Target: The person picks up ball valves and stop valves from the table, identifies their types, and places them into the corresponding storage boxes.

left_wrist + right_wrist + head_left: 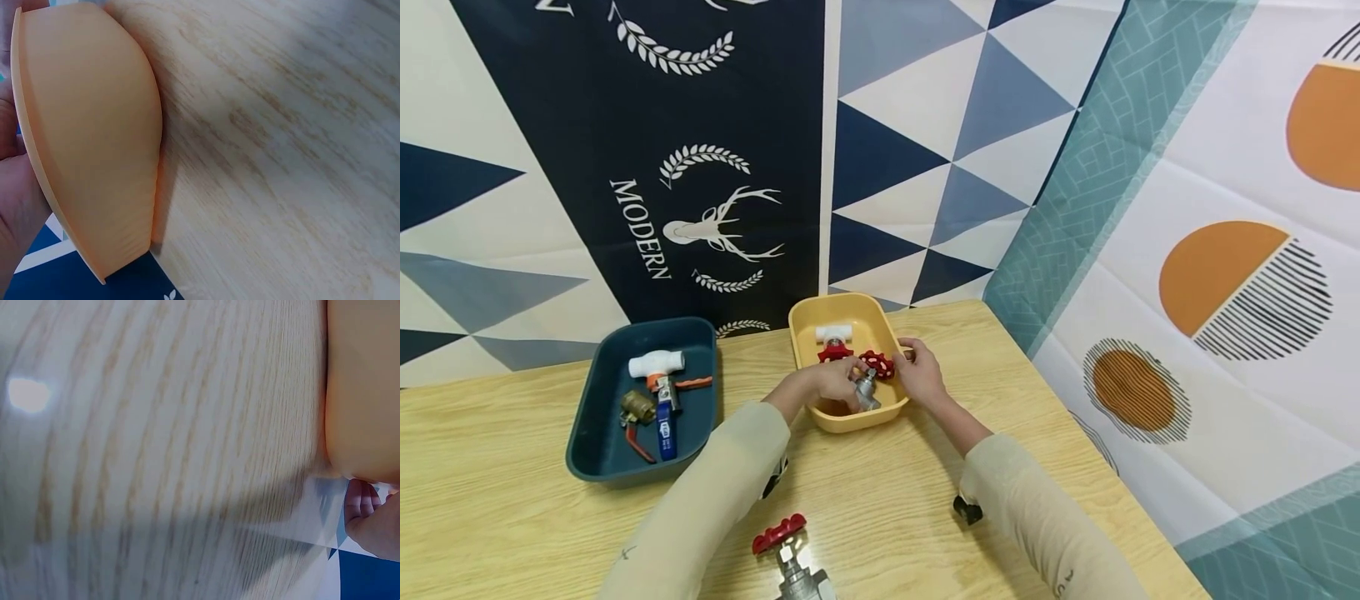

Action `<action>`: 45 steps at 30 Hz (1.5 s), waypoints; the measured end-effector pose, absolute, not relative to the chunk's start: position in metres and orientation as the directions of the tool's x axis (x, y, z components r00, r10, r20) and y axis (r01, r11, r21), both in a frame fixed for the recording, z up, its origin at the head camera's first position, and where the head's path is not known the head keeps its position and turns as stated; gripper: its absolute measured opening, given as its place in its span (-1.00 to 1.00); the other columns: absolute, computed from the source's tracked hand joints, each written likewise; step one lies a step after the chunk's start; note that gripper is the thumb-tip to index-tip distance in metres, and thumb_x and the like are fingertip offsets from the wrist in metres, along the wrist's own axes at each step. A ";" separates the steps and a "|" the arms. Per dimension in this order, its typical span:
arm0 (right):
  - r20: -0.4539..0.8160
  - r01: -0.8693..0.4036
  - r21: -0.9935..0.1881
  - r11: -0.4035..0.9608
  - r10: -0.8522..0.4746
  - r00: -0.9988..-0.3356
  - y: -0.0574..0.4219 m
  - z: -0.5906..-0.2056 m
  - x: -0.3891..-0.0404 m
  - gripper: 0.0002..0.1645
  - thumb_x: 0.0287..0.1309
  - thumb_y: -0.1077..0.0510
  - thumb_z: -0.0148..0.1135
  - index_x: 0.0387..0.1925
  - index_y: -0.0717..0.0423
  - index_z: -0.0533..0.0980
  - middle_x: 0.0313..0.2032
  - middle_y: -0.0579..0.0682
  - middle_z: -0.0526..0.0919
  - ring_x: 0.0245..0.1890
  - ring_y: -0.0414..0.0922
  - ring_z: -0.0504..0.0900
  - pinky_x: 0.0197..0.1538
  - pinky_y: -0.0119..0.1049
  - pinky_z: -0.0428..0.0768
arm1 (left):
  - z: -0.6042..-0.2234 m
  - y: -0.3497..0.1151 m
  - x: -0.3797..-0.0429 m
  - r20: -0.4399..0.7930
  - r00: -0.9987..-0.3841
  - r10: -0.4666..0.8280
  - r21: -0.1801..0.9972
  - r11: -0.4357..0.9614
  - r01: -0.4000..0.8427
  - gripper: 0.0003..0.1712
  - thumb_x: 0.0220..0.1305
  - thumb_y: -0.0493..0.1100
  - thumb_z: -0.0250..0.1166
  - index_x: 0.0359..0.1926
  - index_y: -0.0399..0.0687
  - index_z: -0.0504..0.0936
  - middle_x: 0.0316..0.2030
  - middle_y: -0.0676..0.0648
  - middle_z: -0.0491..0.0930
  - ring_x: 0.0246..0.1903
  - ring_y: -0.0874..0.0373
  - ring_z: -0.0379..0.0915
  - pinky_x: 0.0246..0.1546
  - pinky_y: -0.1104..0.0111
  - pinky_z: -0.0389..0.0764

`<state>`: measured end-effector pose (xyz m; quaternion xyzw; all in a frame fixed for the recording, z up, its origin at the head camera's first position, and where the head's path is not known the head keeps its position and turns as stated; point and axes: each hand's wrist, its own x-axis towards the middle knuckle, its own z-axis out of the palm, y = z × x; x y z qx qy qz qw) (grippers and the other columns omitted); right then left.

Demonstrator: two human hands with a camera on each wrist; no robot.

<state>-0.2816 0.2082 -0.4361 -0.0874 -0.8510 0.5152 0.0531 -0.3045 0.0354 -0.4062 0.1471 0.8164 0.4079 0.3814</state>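
A yellow plastic bin (pixel 802 321) stands near the back of the table. Inside lies a metal valve (pixel 867 396) with a red handwheel (pixel 877 364), and my left hand (pixel 835 381) reaches over the near left rim and grips its body. Behind it lies a white pipe fitting (pixel 833 333) with a red handle. My right hand (pixel 921 372) holds the bin's right rim with curled fingers. From the left wrist, the bin's outer wall (pixel 94 125) hides most of the left fingers. The right wrist view catches the right hand (pixel 375 522) against the bin's side (pixel 365 387).
A dark blue bin (pixel 602 375) to the left holds a white tee fitting (pixel 657 363), a brass valve (pixel 637 406) and a blue-handled valve (pixel 666 429). Near the front lies another metal valve (pixel 801 575) with a red handwheel. Patterned cloth (pixel 895 158) hangs behind the table.
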 end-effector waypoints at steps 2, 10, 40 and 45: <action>0.001 0.093 -0.885 0.457 0.202 -0.979 0.208 -0.435 -0.282 -0.58 0.29 0.18 0.03 0.16 0.18 0.39 -0.23 0.17 0.56 -0.32 -0.10 0.50 -0.34 -0.40 0.50 | -0.404 0.035 -0.305 -0.504 -0.662 0.555 0.769 0.637 -0.051 -0.18 -0.08 -0.42 0.30 0.26 -0.04 0.23 0.13 -0.20 0.27 -0.02 0.03 0.30 0.10 0.27 0.36; -0.005 0.103 -0.878 0.468 0.207 -0.978 0.208 -0.435 -0.283 -0.56 0.28 0.19 0.02 0.18 0.20 0.38 -0.21 0.17 0.54 -0.27 -0.08 0.50 -0.29 -0.37 0.52 | -0.400 0.035 -0.307 -0.477 -0.674 0.564 0.662 0.735 0.147 -0.17 -0.03 -0.32 0.37 0.30 -0.04 0.25 0.23 -0.22 0.30 0.15 0.00 0.26 0.28 0.15 0.24; -0.033 0.111 -0.883 0.456 0.175 -0.984 0.211 -0.434 -0.290 -0.53 0.31 0.16 -0.01 0.22 0.20 0.33 -0.22 0.15 0.48 -0.32 -0.12 0.45 -0.35 -0.43 0.48 | -0.383 0.005 -0.272 -0.107 -0.833 0.543 0.733 0.609 0.304 -0.35 0.07 -0.15 0.38 0.19 -0.18 0.39 0.15 -0.19 0.46 0.15 -0.05 0.37 0.22 0.13 0.35; -0.040 0.118 -0.881 0.458 0.175 -0.984 0.209 -0.434 -0.287 -0.53 0.31 0.16 -0.01 0.21 0.21 0.33 -0.23 0.14 0.46 -0.32 -0.12 0.44 -0.35 -0.43 0.47 | -0.379 -0.016 -0.249 -0.031 -0.876 0.481 0.809 0.527 0.261 -0.43 0.11 -0.15 0.35 0.16 -0.10 0.43 0.06 -0.14 0.51 0.06 -0.06 0.41 0.07 0.14 0.46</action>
